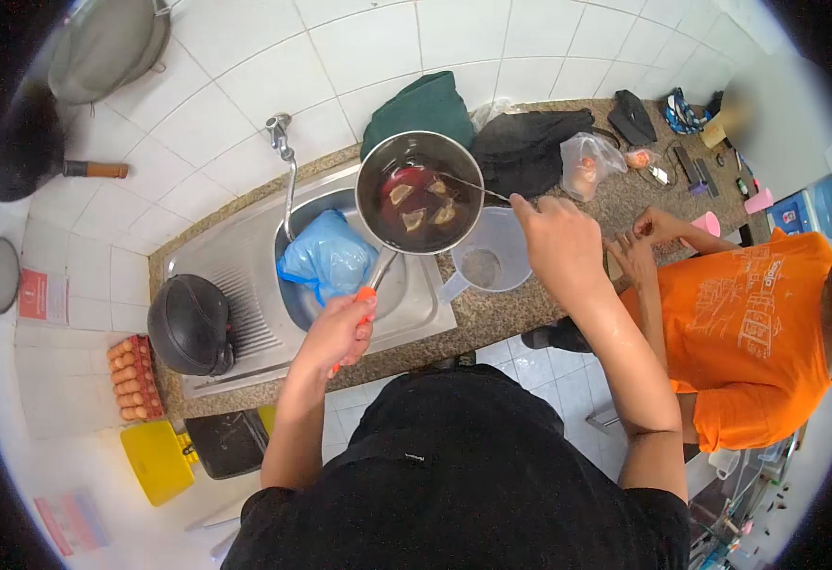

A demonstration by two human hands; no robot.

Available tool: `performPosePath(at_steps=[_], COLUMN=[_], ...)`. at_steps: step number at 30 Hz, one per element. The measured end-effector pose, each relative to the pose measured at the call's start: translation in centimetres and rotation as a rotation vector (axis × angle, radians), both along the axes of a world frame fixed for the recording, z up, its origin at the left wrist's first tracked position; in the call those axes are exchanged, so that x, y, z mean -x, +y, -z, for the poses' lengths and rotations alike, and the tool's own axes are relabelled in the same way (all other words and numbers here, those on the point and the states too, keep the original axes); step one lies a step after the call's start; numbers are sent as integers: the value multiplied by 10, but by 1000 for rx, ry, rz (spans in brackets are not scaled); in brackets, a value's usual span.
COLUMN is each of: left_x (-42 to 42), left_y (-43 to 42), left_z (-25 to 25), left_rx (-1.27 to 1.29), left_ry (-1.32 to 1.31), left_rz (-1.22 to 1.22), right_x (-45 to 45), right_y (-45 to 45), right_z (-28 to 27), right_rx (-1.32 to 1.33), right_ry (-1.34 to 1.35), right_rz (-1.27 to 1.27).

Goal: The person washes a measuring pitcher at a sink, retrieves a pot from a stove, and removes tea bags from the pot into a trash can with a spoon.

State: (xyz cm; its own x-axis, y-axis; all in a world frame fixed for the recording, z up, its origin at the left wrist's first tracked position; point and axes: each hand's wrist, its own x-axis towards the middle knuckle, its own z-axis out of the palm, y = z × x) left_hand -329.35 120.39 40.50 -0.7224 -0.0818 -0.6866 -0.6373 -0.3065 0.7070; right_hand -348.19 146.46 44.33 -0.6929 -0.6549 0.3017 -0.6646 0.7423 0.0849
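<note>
My left hand (340, 331) is closed around the orange handle of a steel saucepan (368, 201), held up over the sink's right side. Inside, dark reddish liquid (416, 180) holds several pale brown pieces (414, 219) that look like slices. My right hand (562, 249) grips a thin metal utensil (478, 186), probably a spoon or fork; its far end is in the saucepan and hard to make out. Below and right of the saucepan, a translucent plastic jug (511, 256) stands on the counter's edge of the sink, with its handle toward me.
A blue plastic bag (329, 255) lies in the sink under the tap (285, 142). A black helmet (188, 325) sits on the drainboard, beside eggs (129, 380). Dark cloth (530, 147) and a clear bag (589, 166) lie on the counter. A person in orange (748, 323) stands at right.
</note>
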Motion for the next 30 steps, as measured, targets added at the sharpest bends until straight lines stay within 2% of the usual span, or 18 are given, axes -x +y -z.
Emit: performPosePath(at_steps=[6,12,18,21,22,25,26,28,30], left_x=[-16,-57,-127,-174,-191,-239,-258,-297,-335], left_y=[-4,4,30,47,51,64,67,76,78], left_z=[3,2,-2,-1,-1,-2,0,15,19], left_rx=[-31,-53,-80,-113,-153,-170,-174,-181,-173], left_ry=[14,16,-14,-8,4,-20,-20,1,-3], left_rz=[-74,-189,-401,-533,-579,-732,-781,-874,-969], right_x=[3,-1,-4,-21,-26,-54,-70,-108,-157], right_y=[-9,-31,-83,-122,-134,-179,-193,-215,-239], right_z=[-6,-27,-19,-13,1,30,44,68,73], right_rx=[-23,-81,20,-139,-83,-202,-164,-86,-124], right_ry=[44,-316,-725,-935,-985,-1205,-1246,-1316,-1264], right_rz=[-192,-265,-607,-605,-672,-676,-752,-903,-907])
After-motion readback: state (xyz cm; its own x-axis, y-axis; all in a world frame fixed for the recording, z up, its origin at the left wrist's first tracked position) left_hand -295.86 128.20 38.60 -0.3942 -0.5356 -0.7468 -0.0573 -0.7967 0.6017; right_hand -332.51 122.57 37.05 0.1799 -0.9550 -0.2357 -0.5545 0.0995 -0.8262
